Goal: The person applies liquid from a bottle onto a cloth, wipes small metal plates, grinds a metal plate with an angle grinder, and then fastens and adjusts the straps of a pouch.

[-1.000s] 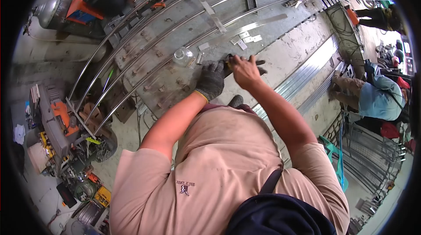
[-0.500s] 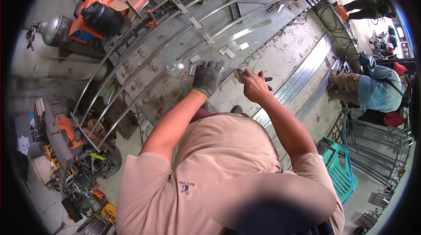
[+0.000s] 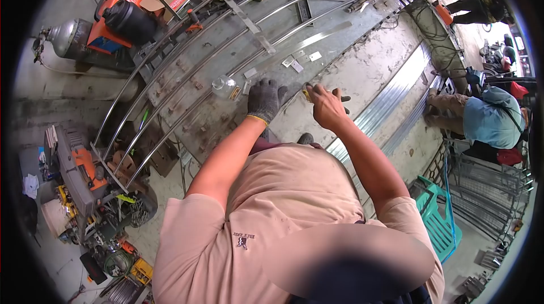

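My left hand (image 3: 265,101), in a dark grey glove with a yellow cuff, rests low over the metal table (image 3: 195,85), its fingers curled; whatever lies under them is hidden. Just to its left are a clear glass jar (image 3: 223,86) and a small metal piece (image 3: 246,88). Beyond it lie small pale plates (image 3: 297,66) beside a long flat strip (image 3: 326,34). My bare right hand (image 3: 327,108) is closed round a dark tool with a yellow part (image 3: 306,94), near the table's edge and apart from the left hand.
Curved steel rails (image 3: 212,49) cross the table. Long shiny metal profiles (image 3: 385,100) lie at the right. A person in blue (image 3: 490,117) bends over at the far right, near a green plastic chair (image 3: 439,219). A gas cylinder (image 3: 68,37) and orange box (image 3: 116,15) are upper left.
My hands have moved apart since the earliest frame. The left hand's fingers, spread half a second ago, are now more curled. Fewer small plates show beyond them. The right hand has stayed nearly still since then.
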`<action>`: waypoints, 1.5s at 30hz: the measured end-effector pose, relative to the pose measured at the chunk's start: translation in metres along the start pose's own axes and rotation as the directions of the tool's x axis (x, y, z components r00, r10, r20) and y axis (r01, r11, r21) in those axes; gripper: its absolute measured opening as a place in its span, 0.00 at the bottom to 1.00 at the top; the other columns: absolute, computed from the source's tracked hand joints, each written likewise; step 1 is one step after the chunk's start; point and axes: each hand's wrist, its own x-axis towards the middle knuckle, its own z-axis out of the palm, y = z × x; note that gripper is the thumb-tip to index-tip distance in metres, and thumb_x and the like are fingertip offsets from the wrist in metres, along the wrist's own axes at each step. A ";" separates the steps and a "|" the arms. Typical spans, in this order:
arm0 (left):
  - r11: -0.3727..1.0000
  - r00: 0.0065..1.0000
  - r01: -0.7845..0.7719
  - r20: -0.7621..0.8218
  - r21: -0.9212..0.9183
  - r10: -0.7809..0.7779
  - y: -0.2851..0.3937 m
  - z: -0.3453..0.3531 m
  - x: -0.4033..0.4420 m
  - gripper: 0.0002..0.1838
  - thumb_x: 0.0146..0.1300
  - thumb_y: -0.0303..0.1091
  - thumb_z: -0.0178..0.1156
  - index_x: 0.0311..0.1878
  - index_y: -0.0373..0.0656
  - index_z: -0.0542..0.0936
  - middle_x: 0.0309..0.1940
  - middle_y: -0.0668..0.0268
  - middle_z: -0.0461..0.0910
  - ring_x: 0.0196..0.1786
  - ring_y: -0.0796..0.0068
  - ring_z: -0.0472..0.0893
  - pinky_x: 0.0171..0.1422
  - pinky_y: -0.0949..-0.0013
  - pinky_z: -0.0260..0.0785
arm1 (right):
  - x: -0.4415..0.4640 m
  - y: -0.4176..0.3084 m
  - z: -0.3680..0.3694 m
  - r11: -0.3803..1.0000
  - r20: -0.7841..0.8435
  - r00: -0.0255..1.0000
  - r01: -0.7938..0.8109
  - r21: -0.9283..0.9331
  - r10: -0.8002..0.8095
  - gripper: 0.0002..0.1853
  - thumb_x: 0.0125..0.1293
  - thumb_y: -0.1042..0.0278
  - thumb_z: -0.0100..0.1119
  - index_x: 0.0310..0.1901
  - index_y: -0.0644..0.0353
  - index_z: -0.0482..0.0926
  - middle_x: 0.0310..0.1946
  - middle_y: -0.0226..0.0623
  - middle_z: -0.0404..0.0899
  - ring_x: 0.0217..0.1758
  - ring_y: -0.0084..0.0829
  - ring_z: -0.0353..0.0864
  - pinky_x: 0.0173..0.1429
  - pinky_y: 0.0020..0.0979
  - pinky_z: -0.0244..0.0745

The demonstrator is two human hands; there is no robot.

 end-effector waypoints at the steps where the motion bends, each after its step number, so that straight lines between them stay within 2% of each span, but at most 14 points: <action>1: 0.999 0.999 -0.045 -0.027 0.016 0.045 -0.002 0.000 -0.010 0.26 0.74 0.59 0.67 0.57 0.43 0.86 0.54 0.47 0.85 0.59 0.43 0.85 0.64 0.41 0.77 | 0.001 -0.002 0.002 1.000 0.001 1.000 0.013 0.005 -0.013 0.31 0.76 0.75 0.48 0.79 0.60 0.78 0.59 0.42 0.80 0.64 0.44 0.84 0.68 0.57 0.67; 3: 0.990 0.988 -0.130 -0.082 0.052 0.134 -0.006 -0.004 -0.037 0.30 0.71 0.61 0.69 0.60 0.43 0.83 0.57 0.48 0.83 0.61 0.42 0.83 0.65 0.39 0.74 | 0.006 -0.006 0.011 0.998 -0.040 0.998 0.051 -0.031 -0.052 0.31 0.77 0.75 0.47 0.80 0.58 0.77 0.61 0.40 0.79 0.66 0.43 0.83 0.69 0.57 0.67; 4: 0.990 0.991 -0.135 0.004 -0.032 0.136 -0.006 -0.008 -0.050 0.36 0.69 0.59 0.71 0.70 0.43 0.79 0.69 0.49 0.78 0.71 0.41 0.77 0.75 0.37 0.69 | 0.010 -0.009 0.014 0.996 -0.061 0.995 0.073 -0.050 -0.076 0.31 0.78 0.75 0.47 0.81 0.58 0.77 0.62 0.39 0.79 0.67 0.43 0.82 0.70 0.57 0.67; 7: 0.955 0.955 -0.293 -0.026 0.047 0.295 -0.018 0.006 -0.066 0.43 0.69 0.57 0.71 0.81 0.42 0.76 0.77 0.50 0.73 0.81 0.43 0.69 0.84 0.38 0.61 | 0.024 -0.018 0.018 0.984 -0.022 0.986 0.161 -0.073 -0.163 0.31 0.80 0.72 0.48 0.83 0.55 0.75 0.63 0.39 0.78 0.70 0.41 0.80 0.71 0.54 0.67; 11: 0.952 0.954 -0.296 -0.035 0.071 0.299 -0.031 0.033 -0.066 0.40 0.70 0.44 0.69 0.84 0.42 0.74 0.81 0.55 0.72 0.85 0.48 0.66 0.88 0.38 0.56 | 0.035 -0.027 0.030 0.948 0.076 0.976 0.217 -0.234 -0.205 0.30 0.82 0.68 0.51 0.83 0.53 0.74 0.61 0.38 0.78 0.70 0.39 0.80 0.72 0.52 0.66; 13: 0.944 0.944 -0.322 -0.055 0.076 0.327 -0.032 0.033 -0.064 0.37 0.71 0.40 0.67 0.82 0.41 0.75 0.80 0.55 0.74 0.84 0.48 0.68 0.87 0.39 0.58 | 0.041 -0.032 0.036 0.913 0.052 0.972 0.233 -0.335 -0.229 0.29 0.81 0.67 0.53 0.81 0.53 0.76 0.60 0.37 0.78 0.70 0.38 0.80 0.72 0.52 0.66; 16: 0.937 0.940 -0.332 -0.047 0.103 0.338 -0.028 0.024 -0.062 0.34 0.71 0.36 0.65 0.80 0.40 0.77 0.78 0.55 0.76 0.83 0.49 0.70 0.85 0.40 0.61 | 0.054 -0.042 0.037 0.945 0.064 0.983 0.186 -0.269 -0.175 0.27 0.80 0.68 0.53 0.78 0.54 0.78 0.58 0.36 0.78 0.70 0.37 0.80 0.71 0.53 0.67; 19: 0.935 0.936 -0.340 -0.056 0.105 0.347 -0.026 0.022 -0.063 0.32 0.71 0.36 0.64 0.78 0.39 0.79 0.78 0.54 0.77 0.82 0.49 0.72 0.83 0.40 0.63 | 0.045 -0.033 0.038 0.930 0.115 0.971 0.233 -0.283 -0.208 0.24 0.81 0.68 0.54 0.75 0.56 0.79 0.59 0.37 0.78 0.70 0.38 0.80 0.70 0.54 0.68; 23: 0.927 0.929 -0.346 -0.086 0.147 0.361 -0.027 0.024 -0.059 0.29 0.73 0.37 0.62 0.75 0.39 0.81 0.77 0.53 0.78 0.80 0.50 0.74 0.81 0.40 0.65 | 0.051 -0.032 0.035 0.929 0.080 0.970 0.241 -0.282 -0.227 0.21 0.84 0.64 0.54 0.73 0.57 0.81 0.57 0.39 0.79 0.68 0.39 0.81 0.69 0.52 0.68; 26: 0.905 0.910 -0.362 -0.126 0.224 0.396 -0.028 0.032 -0.062 0.30 0.68 0.38 0.62 0.72 0.38 0.82 0.73 0.53 0.77 0.78 0.50 0.73 0.86 0.41 0.59 | 0.073 -0.038 0.034 0.938 0.080 0.969 0.245 -0.245 -0.232 0.19 0.86 0.63 0.53 0.71 0.57 0.82 0.57 0.38 0.80 0.67 0.38 0.83 0.68 0.53 0.68; 35: 0.904 0.921 -0.353 -0.079 0.242 0.381 -0.019 0.025 -0.058 0.32 0.70 0.38 0.61 0.77 0.43 0.78 0.76 0.56 0.74 0.75 0.52 0.72 0.82 0.43 0.63 | 0.040 -0.018 0.032 0.916 0.054 0.968 0.248 -0.316 -0.243 0.19 0.82 0.66 0.55 0.68 0.55 0.84 0.57 0.37 0.80 0.67 0.39 0.82 0.71 0.52 0.67; 38: 0.918 0.945 -0.326 0.054 0.224 0.323 -0.018 0.028 -0.058 0.33 0.74 0.36 0.59 0.82 0.45 0.76 0.82 0.56 0.72 0.80 0.49 0.71 0.80 0.42 0.65 | 0.024 -0.016 0.026 0.889 0.102 0.954 0.301 -0.345 -0.283 0.19 0.80 0.68 0.55 0.68 0.54 0.85 0.56 0.36 0.80 0.65 0.38 0.82 0.70 0.51 0.67; 41: 0.894 0.939 -0.335 0.032 0.299 0.341 -0.016 0.034 -0.055 0.36 0.74 0.38 0.59 0.85 0.46 0.73 0.83 0.55 0.70 0.78 0.48 0.72 0.79 0.41 0.65 | 0.005 -0.017 0.013 0.912 0.064 0.951 0.308 -0.271 -0.302 0.19 0.78 0.69 0.57 0.67 0.53 0.85 0.56 0.36 0.80 0.63 0.38 0.83 0.68 0.50 0.67; 45: 0.914 0.969 -0.245 0.112 0.324 0.220 0.006 0.030 -0.030 0.47 0.70 0.48 0.65 0.90 0.45 0.64 0.85 0.52 0.66 0.76 0.48 0.73 0.77 0.40 0.66 | -0.007 -0.013 0.004 0.941 0.033 0.983 0.184 -0.283 -0.182 0.24 0.76 0.70 0.57 0.72 0.53 0.82 0.56 0.38 0.80 0.64 0.38 0.83 0.70 0.52 0.68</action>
